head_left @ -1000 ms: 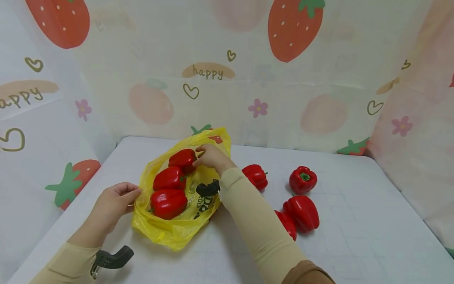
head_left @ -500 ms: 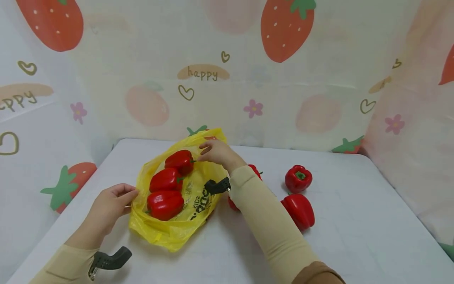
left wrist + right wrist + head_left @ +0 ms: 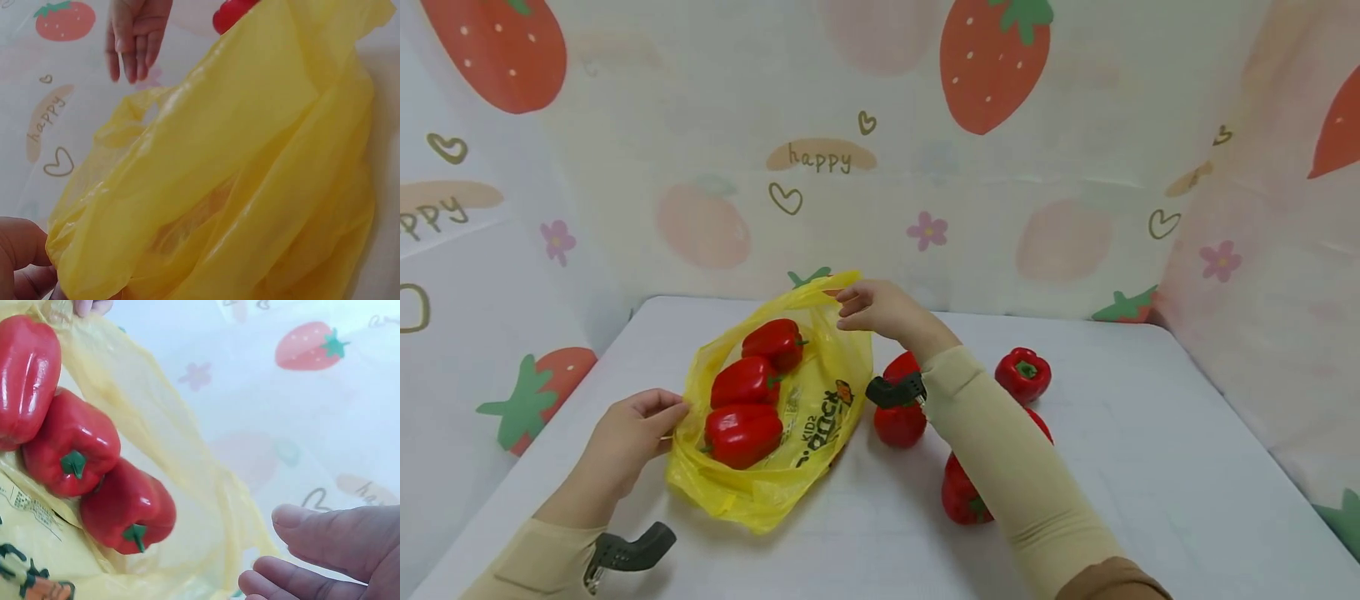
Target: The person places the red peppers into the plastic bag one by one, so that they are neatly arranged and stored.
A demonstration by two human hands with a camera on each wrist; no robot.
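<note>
A yellow plastic bag [image 3: 831,342] lies with its mouth spread wide. Inside it are three red bell peppers in a row: a far one [image 3: 772,343], a middle one [image 3: 745,382] and a near one [image 3: 742,435]. My left hand [image 3: 627,437] pinches the bag's left rim between thumb and fingers. Over the far right rim hangs my right hand [image 3: 887,310], holding nothing; in the right wrist view its thumb and fingers [image 3: 331,581] stand apart. The bag's folds hide the peppers inside it in the left wrist view.
To the bag's right, several more bell peppers lie on the white table [image 3: 1150,467], including one upright at the back [image 3: 1024,375], one beside the bag [image 3: 900,425] and one nearer me [image 3: 962,493]. My right forearm partly covers some. A printed cloth wall [image 3: 970,192] stands behind.
My right hand has drawn away from the far pepper in the bag, up and to the right. My left hand keeps its grip on the rim. The head view has shifted slightly.
</note>
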